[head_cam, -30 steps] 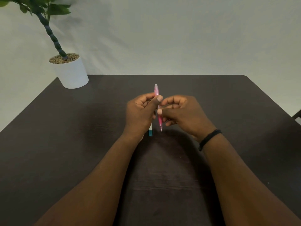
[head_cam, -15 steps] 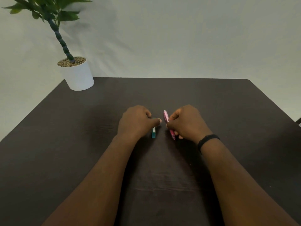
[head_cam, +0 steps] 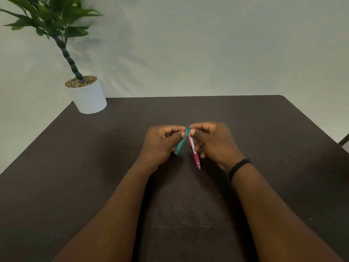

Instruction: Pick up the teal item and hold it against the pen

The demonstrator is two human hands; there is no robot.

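Head view of a dark table, read left to right. At the far left corner stands a white pot holding a plant; it is well apart from the work and takes no part in it. Near the middle of the table, the left hand has its fingers curled in and its thumb pressed against a teal pen, which it pinches so that the pen slants from lower left to upper right, lifted above the tabletop. Just to the right, the right hand also has its fingers curled: thumb and forefinger close on the upper end of the teal pen, while the lower fingers cradle a pink pen that hangs tip-down toward the table without visibly touching it. The two pens lie close beside each other at their upper ends and diverge below; whether they touch cannot be told. A black band circles the right wrist. As a judgement of progress: both pens are off the table and in hand, and the work appears to be mid-course, with the two hands meeting on the teal pen; whether it has a cap, and whether that cap is on or off, cannot be told. Neither pen is set down.
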